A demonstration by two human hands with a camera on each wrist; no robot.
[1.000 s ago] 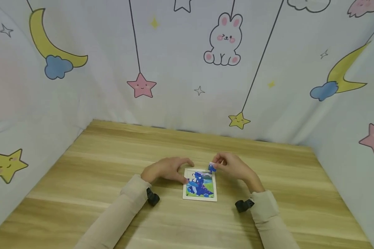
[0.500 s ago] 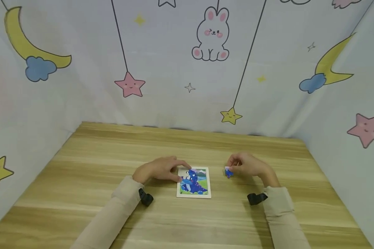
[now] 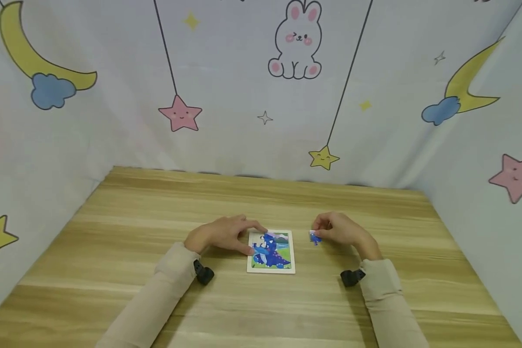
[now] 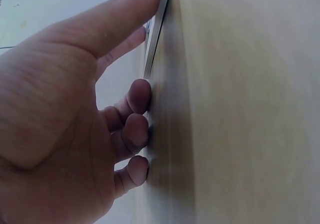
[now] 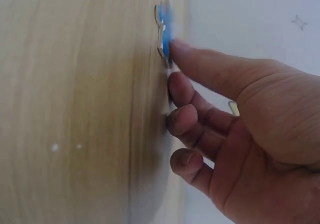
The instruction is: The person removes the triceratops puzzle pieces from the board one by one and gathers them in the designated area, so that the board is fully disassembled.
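Note:
A small jigsaw puzzle (image 3: 282,253) in a pale frame, showing a blue dinosaur on green, lies flat on the table. A pale bare patch shows at its upper left. My left hand (image 3: 225,234) rests at that side, thumb on the left edge and index finger at the top edge. In the left wrist view, the left hand's (image 4: 60,104) other fingers touch the tabletop beside the frame. Right of the puzzle, my right hand (image 3: 341,228) pinches a blue puzzle piece (image 3: 314,237). The right wrist view shows the piece (image 5: 165,27) low over the wood, by the thumb tip.
The wooden table (image 3: 261,309) stretches out on all sides of the hands. A white curtain (image 3: 226,72) printed with stars, moons and a rabbit encloses its back and sides. Each wrist wears a small black camera (image 3: 204,273).
My right hand has carried the puzzle piece away from the frame's upper right corner, out to the right. The left hand keeps its place on the puzzle. The head view has shifted slightly.

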